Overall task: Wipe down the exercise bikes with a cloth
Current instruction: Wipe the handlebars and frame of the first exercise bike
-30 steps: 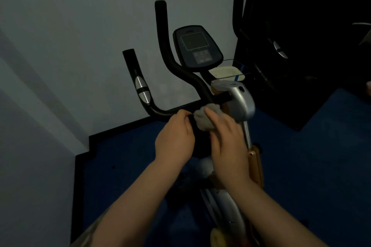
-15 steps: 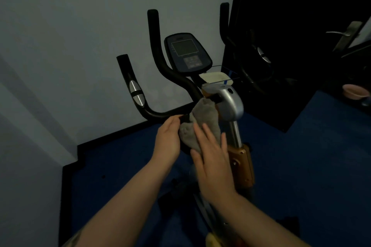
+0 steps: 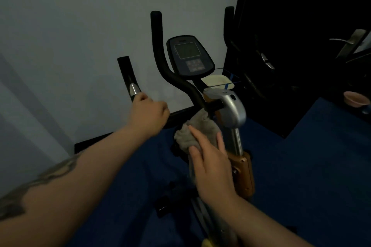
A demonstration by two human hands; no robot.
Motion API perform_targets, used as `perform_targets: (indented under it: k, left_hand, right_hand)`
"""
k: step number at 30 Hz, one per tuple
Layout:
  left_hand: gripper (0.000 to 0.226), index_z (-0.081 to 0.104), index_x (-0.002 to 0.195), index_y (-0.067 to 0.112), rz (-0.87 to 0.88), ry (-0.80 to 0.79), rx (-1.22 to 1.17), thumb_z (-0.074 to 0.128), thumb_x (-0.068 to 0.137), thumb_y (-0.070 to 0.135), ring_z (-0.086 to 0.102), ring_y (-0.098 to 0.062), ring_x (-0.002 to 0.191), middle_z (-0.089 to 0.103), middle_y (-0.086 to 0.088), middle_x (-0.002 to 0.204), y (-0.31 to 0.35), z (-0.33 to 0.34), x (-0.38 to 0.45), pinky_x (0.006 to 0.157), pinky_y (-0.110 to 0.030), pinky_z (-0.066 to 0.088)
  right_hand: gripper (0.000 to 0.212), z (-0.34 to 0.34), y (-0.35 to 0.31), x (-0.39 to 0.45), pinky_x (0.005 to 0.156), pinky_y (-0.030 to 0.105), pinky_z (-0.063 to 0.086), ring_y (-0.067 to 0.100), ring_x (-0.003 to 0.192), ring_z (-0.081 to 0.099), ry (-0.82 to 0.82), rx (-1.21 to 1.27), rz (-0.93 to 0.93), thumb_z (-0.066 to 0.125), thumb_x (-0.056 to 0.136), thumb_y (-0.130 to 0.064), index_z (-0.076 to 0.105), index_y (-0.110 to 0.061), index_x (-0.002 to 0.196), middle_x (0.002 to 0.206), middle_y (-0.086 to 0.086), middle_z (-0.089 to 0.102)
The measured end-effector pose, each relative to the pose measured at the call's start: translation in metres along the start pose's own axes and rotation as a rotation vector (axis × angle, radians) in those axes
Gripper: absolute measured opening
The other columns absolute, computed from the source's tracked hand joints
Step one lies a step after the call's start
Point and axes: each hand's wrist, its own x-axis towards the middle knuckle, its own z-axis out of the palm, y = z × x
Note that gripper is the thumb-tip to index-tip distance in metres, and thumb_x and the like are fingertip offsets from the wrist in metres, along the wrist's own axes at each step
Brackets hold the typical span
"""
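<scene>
The grey cloth (image 3: 197, 132) is being pressed by the right hand (image 3: 210, 163), fingers laid flat, against the bike's (image 3: 233, 110) frame just below where the handlebar (image 3: 160, 62) joins the silver post. The left hand (image 3: 149, 113) is being kept curled round the lower grip, steadying it. By the look of things, the work is being carried out mid-bike; the console (image 3: 189, 55), upper bars and lower frame are likely being left for later. The cloth is appearing soft and fuzzy, the bars matte and rounded, the post smooth metal.

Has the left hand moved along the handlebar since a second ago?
Yes. The left hand slid outward along the handlebar, away from the cloth, toward the silver grip sensor.
</scene>
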Motion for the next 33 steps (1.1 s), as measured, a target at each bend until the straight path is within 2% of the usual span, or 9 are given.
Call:
perform_targets:
  k: [3,5,8,12,16,22,25,28,33]
  left_hand:
    - [0.027,0.053,0.049,0.012,0.205,0.089,0.279,0.048,0.072,-0.001,0.048,-0.021,0.049,0.051,-0.004,0.045,0.003,0.0,-0.006,0.084,-0.041,0.044]
    - [0.026,0.05,0.045,0.014,0.245,0.085,0.298,0.057,0.062,-0.005,0.046,-0.018,0.044,0.047,-0.001,0.041,0.001,0.0,-0.005,0.078,-0.04,0.047]
    - [0.026,0.053,0.047,0.017,0.206,-0.01,0.302,0.069,0.064,0.008,0.046,-0.019,0.044,0.05,0.001,0.042,-0.001,0.001,-0.001,0.082,-0.038,0.048]
    - [0.03,0.065,0.072,0.02,-0.074,-0.044,0.034,0.048,0.088,0.039,0.054,-0.015,0.067,0.063,0.005,0.067,-0.011,0.0,0.032,0.097,-0.028,0.029]
    - [0.028,0.066,0.069,0.019,-0.177,0.113,0.103,0.047,0.087,0.029,0.049,-0.015,0.072,0.061,0.003,0.068,-0.021,0.002,0.045,0.095,-0.029,0.023]
    - [0.02,0.072,0.08,0.02,-0.195,0.303,0.002,0.054,0.091,0.023,0.058,-0.017,0.076,0.067,0.004,0.072,-0.024,0.013,0.044,0.094,-0.025,0.023]
    - [0.014,0.072,0.091,0.017,-0.216,0.379,-0.119,0.059,0.088,0.01,0.06,-0.021,0.089,0.07,0.001,0.089,-0.024,0.015,0.04,0.1,-0.027,0.026]
    - [0.033,0.069,0.102,0.012,-0.295,0.479,-0.26,0.057,0.08,-0.01,0.054,-0.027,0.115,0.064,-0.006,0.117,-0.022,0.015,0.036,0.104,-0.036,0.03]
    - [0.046,0.055,0.13,0.01,-0.383,0.574,-0.4,0.048,0.088,-0.009,0.028,-0.027,0.142,0.037,-0.007,0.15,-0.023,0.016,0.035,0.115,-0.047,0.022]
  right_hand:
    - [0.032,-0.021,-0.008,0.033,0.1,0.031,0.047,-0.002,0.124,0.048,0.023,0.361,0.125,0.043,0.101,-0.023,0.051,-0.042,0.126,0.127,-0.016,0.057]
    - [0.032,-0.035,-0.013,0.061,0.094,0.026,0.051,0.001,0.11,0.059,0.101,0.512,0.14,0.044,0.101,-0.017,0.056,-0.029,0.128,0.12,-0.01,0.063]
    - [0.033,-0.047,-0.008,0.098,0.097,0.029,0.051,0.005,0.111,0.06,0.145,0.52,0.103,0.043,0.102,-0.015,0.054,-0.024,0.131,0.123,-0.004,0.062]
    - [0.036,-0.051,0.017,0.146,0.097,0.019,0.046,-0.004,0.112,0.055,-0.033,0.303,-0.069,0.049,0.099,-0.012,0.052,-0.026,0.132,0.121,-0.017,0.058]
    - [0.049,-0.026,0.051,0.164,0.109,0.011,0.029,-0.017,0.128,0.035,-0.388,0.128,-0.147,0.052,0.098,-0.009,0.043,-0.029,0.142,0.143,-0.017,0.042]
    - [0.051,-0.006,0.054,0.195,0.111,0.017,0.029,-0.003,0.132,0.038,-0.4,0.111,-0.167,0.045,0.1,-0.013,0.036,-0.031,0.147,0.149,-0.009,0.04]
    - [0.052,-0.003,0.064,0.169,0.115,0.025,0.028,-0.005,0.138,0.03,-0.306,0.111,-0.241,0.046,0.101,-0.015,0.033,-0.031,0.148,0.153,-0.015,0.034]
    - [0.049,-0.014,0.077,0.153,0.117,0.03,0.026,0.002,0.142,0.027,-0.317,0.156,-0.358,0.05,0.099,-0.013,0.039,-0.029,0.144,0.152,-0.014,0.035]
    - [0.045,-0.028,0.054,0.179,0.11,0.017,0.031,-0.003,0.134,0.038,-0.506,0.084,-0.547,0.05,0.096,-0.021,0.046,-0.027,0.141,0.144,-0.013,0.045]
